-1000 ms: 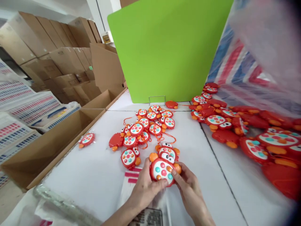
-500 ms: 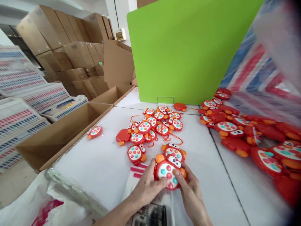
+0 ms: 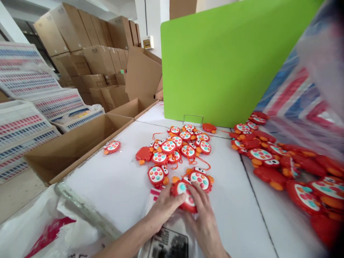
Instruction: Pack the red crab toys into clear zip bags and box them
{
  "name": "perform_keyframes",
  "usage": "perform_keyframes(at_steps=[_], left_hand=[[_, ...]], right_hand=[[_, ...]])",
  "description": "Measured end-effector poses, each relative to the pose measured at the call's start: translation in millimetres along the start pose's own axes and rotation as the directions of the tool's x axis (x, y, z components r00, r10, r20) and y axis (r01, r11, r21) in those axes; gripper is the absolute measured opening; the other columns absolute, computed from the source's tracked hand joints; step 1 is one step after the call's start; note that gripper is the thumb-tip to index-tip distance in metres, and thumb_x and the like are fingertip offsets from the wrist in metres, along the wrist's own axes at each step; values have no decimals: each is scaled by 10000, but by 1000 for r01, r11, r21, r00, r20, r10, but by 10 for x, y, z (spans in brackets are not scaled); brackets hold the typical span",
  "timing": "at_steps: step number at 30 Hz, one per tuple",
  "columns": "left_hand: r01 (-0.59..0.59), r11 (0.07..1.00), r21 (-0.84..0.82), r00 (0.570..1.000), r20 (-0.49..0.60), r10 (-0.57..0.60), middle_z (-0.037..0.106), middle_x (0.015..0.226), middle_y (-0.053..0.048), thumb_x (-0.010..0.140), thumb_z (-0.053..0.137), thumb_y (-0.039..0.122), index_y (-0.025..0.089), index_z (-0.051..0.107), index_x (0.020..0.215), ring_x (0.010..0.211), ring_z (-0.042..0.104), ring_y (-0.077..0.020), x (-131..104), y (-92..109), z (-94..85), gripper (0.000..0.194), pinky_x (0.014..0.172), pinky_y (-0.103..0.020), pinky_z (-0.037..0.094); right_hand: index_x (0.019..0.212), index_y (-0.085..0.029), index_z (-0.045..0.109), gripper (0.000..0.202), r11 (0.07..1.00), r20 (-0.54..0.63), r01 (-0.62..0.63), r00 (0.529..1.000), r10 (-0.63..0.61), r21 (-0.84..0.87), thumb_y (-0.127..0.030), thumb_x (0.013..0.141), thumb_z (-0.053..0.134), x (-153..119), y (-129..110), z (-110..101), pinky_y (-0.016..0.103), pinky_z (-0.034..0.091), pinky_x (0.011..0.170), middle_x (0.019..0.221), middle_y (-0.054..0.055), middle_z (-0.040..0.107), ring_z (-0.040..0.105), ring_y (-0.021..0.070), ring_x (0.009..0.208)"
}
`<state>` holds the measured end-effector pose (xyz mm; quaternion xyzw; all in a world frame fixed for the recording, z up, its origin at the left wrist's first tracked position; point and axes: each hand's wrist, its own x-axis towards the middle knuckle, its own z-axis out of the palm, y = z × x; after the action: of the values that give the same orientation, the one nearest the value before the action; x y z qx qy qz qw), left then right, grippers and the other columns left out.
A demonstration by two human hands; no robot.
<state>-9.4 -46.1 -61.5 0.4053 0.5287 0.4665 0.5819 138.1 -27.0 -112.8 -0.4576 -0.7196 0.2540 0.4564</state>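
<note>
Both hands are on a red crab-shaped toy [image 3: 190, 201] with a white face, coloured round buttons and orange claws. My left hand [image 3: 166, 206] grips its left side, thumb across the front. My right hand [image 3: 202, 214] is closed over its right side, fingers covering the eyes and part of the face. Just beyond lies another crab toy [image 3: 200, 180] face up, and a further crab toy [image 3: 156, 175] sits to its left. Under my forearms is a stack of clear plastic bags [image 3: 168, 242] with black print and pink stripes.
A pile of crab toys [image 3: 169, 146] with orange cords lies mid-table. More toys [image 3: 268, 157] spill from a striped woven bag [image 3: 292, 96] at right. A green board [image 3: 223, 68] stands behind. One bagged toy [image 3: 112, 147] lies near open cartons [image 3: 70, 148] at left.
The held toy has tilted and shifted slightly left. My right hand has moved from its lower edge to over its top right, hiding the eyes. The camera view has swung a little left.
</note>
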Motion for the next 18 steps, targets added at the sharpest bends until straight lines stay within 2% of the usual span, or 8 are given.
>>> perform_keyframes(at_steps=[2,3,5,8,10,14,16,18], left_hand=[[-68,971,228,996,72,53,600,1121,-94,830,553,462,189,560,1115,1034,571,-233,-155,-16,-58,396,874,-338,488],[-140,922,360,987,126,101,602,1108,-104,846,529,445,176,586,1075,1045,562,-242,-245,-44,-83,358,893,-351,482],[-291,745,601,953,251,170,572,1172,-134,852,530,368,139,601,1058,1150,493,-278,-417,-154,-118,315,992,-399,421],[-366,468,804,928,352,121,381,1396,-164,852,536,286,103,470,1252,1319,291,-322,-572,-409,-134,444,1090,-486,300],[-376,349,858,926,356,124,316,1438,-150,870,515,259,122,379,1322,1334,265,-308,-582,-571,-131,491,1096,-489,297],[-411,240,879,897,342,280,488,1278,-95,875,469,132,155,515,1125,1194,418,-243,-474,-702,-121,255,1018,-418,404],[-419,241,875,889,341,307,525,1195,-77,854,490,101,157,547,1000,1113,455,-233,-423,-670,-123,166,963,-408,435],[-411,264,872,895,331,300,519,1183,-69,840,522,112,159,544,970,1091,451,-236,-391,-614,-131,140,941,-407,437]], right_hand=[[1191,-176,542,414,982,17,-183,983,183,51,-345,814,517,50,24,-79,385,523,805,1051,97,668,626,258,954],[1154,-157,548,428,957,28,-280,960,278,77,-411,810,518,90,48,-127,358,540,712,917,80,689,649,240,810],[1066,-141,571,477,905,49,-409,913,406,118,-509,765,548,199,113,-215,328,526,581,763,46,670,619,210,630],[971,-144,586,487,859,45,-478,877,478,183,-533,681,630,415,204,-294,315,504,525,737,26,636,575,179,567],[961,-149,571,487,841,5,-497,861,508,213,-539,676,637,556,200,-323,311,508,512,739,19,612,568,173,584],[1000,-178,549,453,797,-23,-498,844,536,342,-540,733,607,660,-20,-355,274,501,463,771,14,596,581,181,654],[1007,-197,561,427,743,0,-512,824,567,432,-514,730,635,571,-150,-330,252,489,457,781,4,601,580,170,649],[1025,-204,571,425,671,56,-562,785,617,484,-497,728,649,404,-217,-271,252,499,491,805,4,616,586,167,662]])
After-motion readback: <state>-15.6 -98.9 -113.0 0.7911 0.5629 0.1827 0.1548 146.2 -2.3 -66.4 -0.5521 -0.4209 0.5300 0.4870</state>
